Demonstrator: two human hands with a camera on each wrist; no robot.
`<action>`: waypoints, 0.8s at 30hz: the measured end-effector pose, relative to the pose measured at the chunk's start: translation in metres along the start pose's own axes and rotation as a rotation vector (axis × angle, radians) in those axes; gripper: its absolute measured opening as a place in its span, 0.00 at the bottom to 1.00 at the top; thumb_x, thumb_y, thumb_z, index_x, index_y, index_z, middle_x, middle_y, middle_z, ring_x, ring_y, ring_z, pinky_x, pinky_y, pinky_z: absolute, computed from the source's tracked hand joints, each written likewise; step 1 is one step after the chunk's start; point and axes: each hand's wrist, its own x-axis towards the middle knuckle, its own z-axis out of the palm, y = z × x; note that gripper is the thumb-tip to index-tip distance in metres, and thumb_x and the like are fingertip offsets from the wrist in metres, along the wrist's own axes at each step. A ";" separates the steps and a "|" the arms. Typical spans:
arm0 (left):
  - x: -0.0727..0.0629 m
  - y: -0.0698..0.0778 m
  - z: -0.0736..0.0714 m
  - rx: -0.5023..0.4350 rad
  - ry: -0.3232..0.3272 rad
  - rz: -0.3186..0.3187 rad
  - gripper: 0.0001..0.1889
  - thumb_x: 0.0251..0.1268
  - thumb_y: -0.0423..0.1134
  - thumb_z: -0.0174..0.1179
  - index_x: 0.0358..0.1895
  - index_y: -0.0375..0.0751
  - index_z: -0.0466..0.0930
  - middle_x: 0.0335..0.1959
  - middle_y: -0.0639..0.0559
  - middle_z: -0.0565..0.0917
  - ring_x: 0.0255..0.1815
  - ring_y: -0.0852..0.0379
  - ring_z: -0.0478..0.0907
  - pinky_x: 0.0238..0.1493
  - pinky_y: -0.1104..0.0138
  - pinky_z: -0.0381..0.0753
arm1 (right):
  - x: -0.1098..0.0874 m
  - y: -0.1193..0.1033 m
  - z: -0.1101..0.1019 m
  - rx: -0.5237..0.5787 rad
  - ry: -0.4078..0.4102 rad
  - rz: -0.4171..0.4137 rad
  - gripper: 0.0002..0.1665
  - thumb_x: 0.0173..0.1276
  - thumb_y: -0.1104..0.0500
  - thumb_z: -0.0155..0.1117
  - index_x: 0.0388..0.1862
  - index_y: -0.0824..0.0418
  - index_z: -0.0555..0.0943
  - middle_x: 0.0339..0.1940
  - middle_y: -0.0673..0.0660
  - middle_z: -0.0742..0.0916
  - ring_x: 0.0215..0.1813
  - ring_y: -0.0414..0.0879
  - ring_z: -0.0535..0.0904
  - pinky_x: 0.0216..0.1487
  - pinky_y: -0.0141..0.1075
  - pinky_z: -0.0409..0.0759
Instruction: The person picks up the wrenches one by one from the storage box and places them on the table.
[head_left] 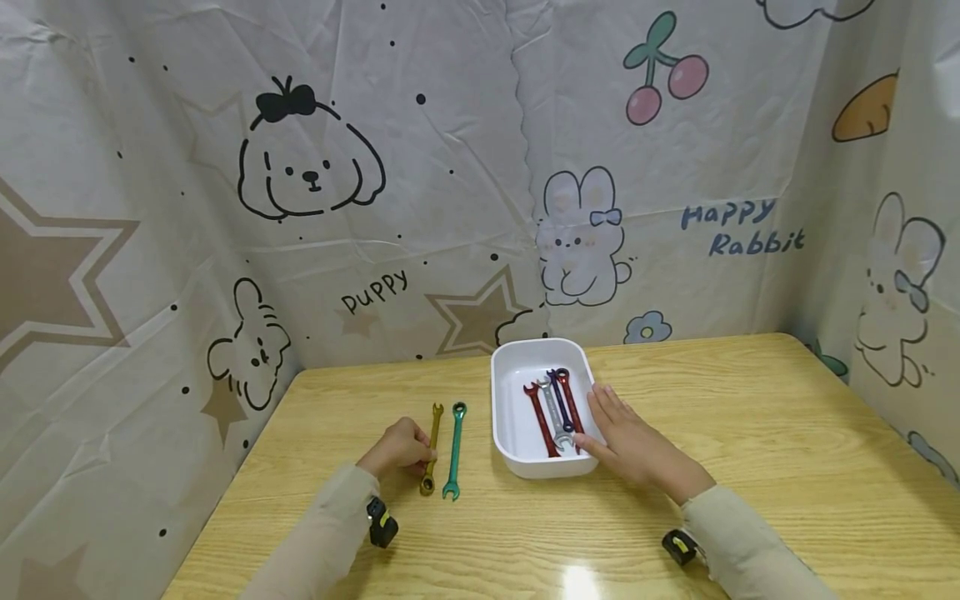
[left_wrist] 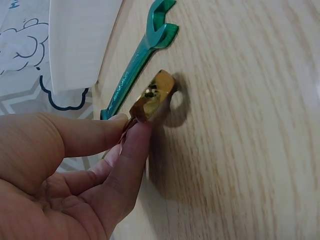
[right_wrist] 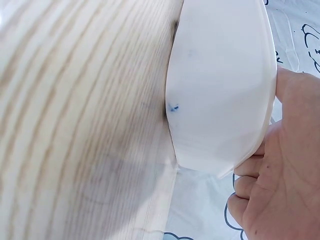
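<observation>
My left hand [head_left: 405, 446] pinches a gold wrench [head_left: 435, 427] between thumb and fingers, its ring end pointing towards me. In the left wrist view, that ring end [left_wrist: 154, 95] sticks out past the fingertips, tilted over the tabletop. Just right of it lies a green wrench [head_left: 455, 450], open end towards me. My right hand [head_left: 626, 437] rests at the right front corner of a white plastic box [head_left: 517, 457], fingers extended along the side and thumb over the rim. Inside the box lie red [head_left: 542, 421], silver [head_left: 553, 410] and purple [head_left: 562, 402] wrenches side by side.
The wooden table [head_left: 712, 400] runs back to a patterned cloth [head_left: 450, 167] that hangs behind and on both sides. Blue marks [right_wrist: 173, 107] show on the box's outer wall in the right wrist view.
</observation>
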 end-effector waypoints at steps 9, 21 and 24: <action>0.002 -0.003 0.002 0.039 -0.009 0.010 0.07 0.57 0.26 0.64 0.28 0.32 0.73 0.22 0.44 0.79 0.19 0.57 0.79 0.24 0.67 0.83 | -0.001 -0.002 -0.001 0.007 -0.006 0.010 0.49 0.74 0.37 0.44 0.74 0.74 0.48 0.77 0.70 0.52 0.77 0.64 0.43 0.74 0.55 0.47; 0.000 0.002 0.003 0.158 0.006 0.027 0.09 0.58 0.28 0.64 0.25 0.34 0.73 0.20 0.46 0.79 0.17 0.56 0.79 0.23 0.67 0.82 | -0.001 -0.003 -0.003 0.007 -0.008 0.012 0.49 0.74 0.36 0.43 0.74 0.74 0.48 0.77 0.70 0.51 0.77 0.64 0.43 0.74 0.55 0.47; -0.001 0.004 0.003 0.175 0.004 0.028 0.09 0.58 0.28 0.64 0.27 0.34 0.72 0.21 0.45 0.78 0.18 0.56 0.79 0.23 0.67 0.82 | -0.002 -0.003 -0.003 0.010 -0.005 0.012 0.49 0.74 0.37 0.44 0.74 0.74 0.48 0.76 0.70 0.52 0.77 0.64 0.43 0.74 0.55 0.48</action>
